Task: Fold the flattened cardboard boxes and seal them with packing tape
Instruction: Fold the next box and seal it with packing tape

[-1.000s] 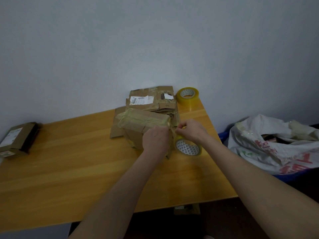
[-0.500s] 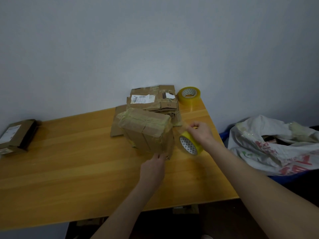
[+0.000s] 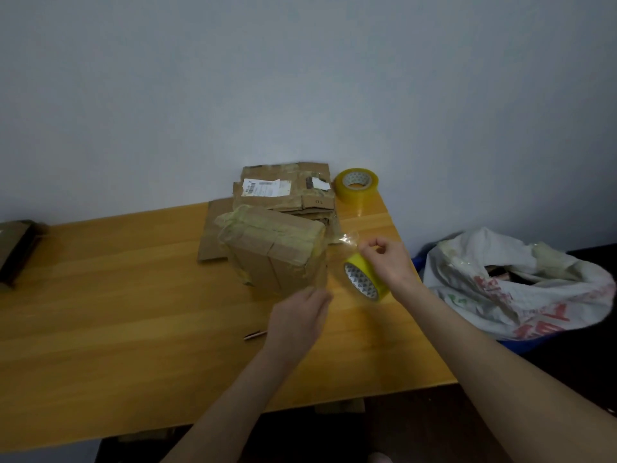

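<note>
Wooden table (image 3: 100, 295): tape roll (image 3: 365, 279), grasped by right hand (image 3: 387, 262), is newly drawn rightward off the folded box (image 3: 277, 252), left hand (image 3: 295, 319) withdrawn and slack, so further sealing is judged underway.

Pen (image 3: 255, 335) is lying on the wooden table (image 3: 100, 312); a printed white bag (image 3: 500, 289) is sitting beside the table's right edge; a grey wall (image 3: 300, 78) is rising behind.

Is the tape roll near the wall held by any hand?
No, that tape roll lies alone on the table; the right hand holds another roll.
</note>
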